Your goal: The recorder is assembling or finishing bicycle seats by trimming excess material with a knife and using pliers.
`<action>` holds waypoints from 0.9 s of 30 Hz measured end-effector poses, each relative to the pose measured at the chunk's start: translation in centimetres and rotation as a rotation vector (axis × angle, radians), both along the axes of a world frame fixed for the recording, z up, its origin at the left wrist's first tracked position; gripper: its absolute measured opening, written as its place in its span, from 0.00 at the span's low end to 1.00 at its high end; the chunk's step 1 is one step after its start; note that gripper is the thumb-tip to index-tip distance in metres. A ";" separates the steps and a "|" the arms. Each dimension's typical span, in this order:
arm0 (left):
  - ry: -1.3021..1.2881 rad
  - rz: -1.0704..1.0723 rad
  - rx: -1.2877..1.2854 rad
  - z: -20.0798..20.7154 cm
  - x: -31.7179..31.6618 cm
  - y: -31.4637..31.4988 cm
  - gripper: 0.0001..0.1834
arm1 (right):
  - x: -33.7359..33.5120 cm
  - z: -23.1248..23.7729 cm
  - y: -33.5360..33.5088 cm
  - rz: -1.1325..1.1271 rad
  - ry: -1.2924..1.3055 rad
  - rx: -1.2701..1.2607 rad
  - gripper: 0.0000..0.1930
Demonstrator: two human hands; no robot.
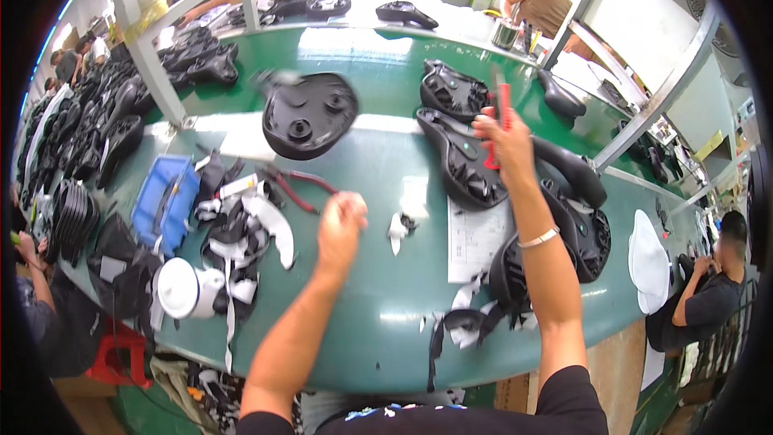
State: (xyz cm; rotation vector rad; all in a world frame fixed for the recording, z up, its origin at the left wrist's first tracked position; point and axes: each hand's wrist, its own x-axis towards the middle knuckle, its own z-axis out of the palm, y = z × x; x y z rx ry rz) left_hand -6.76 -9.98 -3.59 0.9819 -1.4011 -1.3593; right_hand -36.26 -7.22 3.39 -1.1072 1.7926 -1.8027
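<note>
My left hand (341,228) is closed above the green table, its fingers curled in; anything inside them is hidden. Close to it lie pliers (294,188) with dark red handles. My right hand (509,141) grips a slim red tool (505,97), its upper end blurred, so its exact kind is unclear. Below that hand rests an upturned black bicycle saddle (460,163), its cover edge gathered in folds. Another upturned saddle (455,90) lies just beyond. Left of these, a black saddle base (310,117) with two round sockets shows blurred at its narrow end.
Beside my right forearm are several more saddles (592,238) and a printed sheet (471,246). Black and white scraps (241,234), a blue bin (163,201) and a white lidded pot (181,290) occupy the left. Metal posts (145,40) rise beyond; other people sit around.
</note>
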 end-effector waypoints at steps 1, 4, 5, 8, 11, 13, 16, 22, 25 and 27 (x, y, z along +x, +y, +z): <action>-0.210 -0.005 -0.111 -1.0 -0.7 0.4 0.17 | -0.8 -0.8 -3.1 -0.044 0.110 0.056 0.16; -0.302 -0.073 -0.405 -4.4 -1.2 0.8 0.09 | -3.4 -3.2 -11.8 -0.204 0.715 0.167 0.18; -0.278 -0.055 -0.350 -5.1 -1.2 0.7 0.09 | -4.1 -4.0 -14.5 -0.224 0.705 0.325 0.17; -0.364 -0.065 -0.339 -5.2 -0.7 0.1 0.11 | -4.5 -6.5 -20.6 -0.359 0.756 0.642 0.14; -0.421 -0.086 -0.330 -3.9 -0.7 0.0 0.12 | -4.8 -6.3 -22.5 -0.371 0.420 0.441 0.11; -0.408 -0.106 -0.291 -3.4 -0.8 0.1 0.13 | -4.3 -4.1 -21.6 -0.294 0.059 0.166 0.07; -0.246 -0.069 -0.191 -3.7 -0.8 -0.1 0.15 | -2.7 1.3 -17.2 0.012 -0.144 -0.050 0.08; 0.472 -0.128 -0.081 -4.8 0.2 -1.6 0.37 | 7.5 4.9 -1.8 0.285 -0.056 0.025 0.11; 0.617 -0.033 0.162 -3.9 1.4 -0.6 0.39 | 12.7 3.1 5.8 0.477 0.108 0.182 0.12; 0.809 -0.090 0.458 -3.0 2.3 0.8 0.32 | 16.6 0.8 9.7 0.461 0.252 0.220 0.11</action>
